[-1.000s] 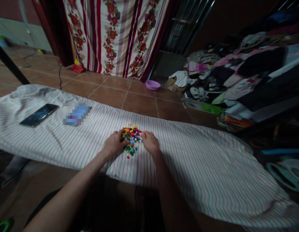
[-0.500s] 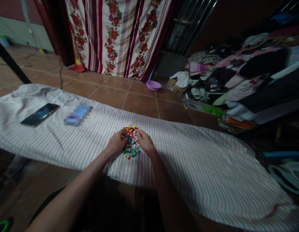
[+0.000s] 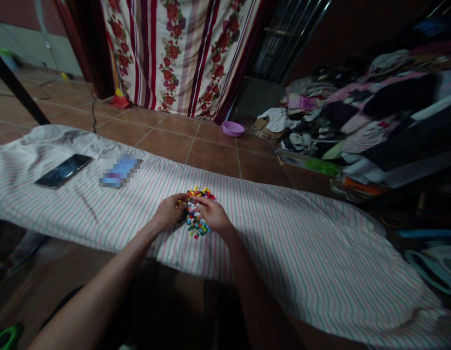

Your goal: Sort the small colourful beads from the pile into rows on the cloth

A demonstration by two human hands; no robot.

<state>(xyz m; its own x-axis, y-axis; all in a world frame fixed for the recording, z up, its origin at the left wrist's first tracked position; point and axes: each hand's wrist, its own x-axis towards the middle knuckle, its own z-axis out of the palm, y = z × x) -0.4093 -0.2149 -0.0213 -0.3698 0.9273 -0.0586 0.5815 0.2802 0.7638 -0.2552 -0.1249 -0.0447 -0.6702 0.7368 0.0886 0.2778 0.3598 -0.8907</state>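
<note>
Small multicoloured pieces (image 3: 198,224) lie in a heap on the striped cloth (image 3: 284,228), yellow and red ones at the far side, green and blue ones nearer. My left hand (image 3: 170,211) is at the heap's left edge, its fingers curled; what they hold, if anything, is too small to name. Over the middle of the heap, my right hand (image 3: 214,214) reaches leftward with thumb and fingers close together, near the left fingertips. Whether a piece sits between them cannot be made out.
A dark phone (image 3: 64,170) and a blurred-out blue item (image 3: 119,171) lie on the cloth at left. Beyond, a purple basin (image 3: 233,129) stands on the tiled floor, with piled clothes (image 3: 356,104) at right.
My right hand has moved a little left across the heap, closer to my left fingertips. My left hand has shifted slightly left, and some pieces at the heap's far side show more.
</note>
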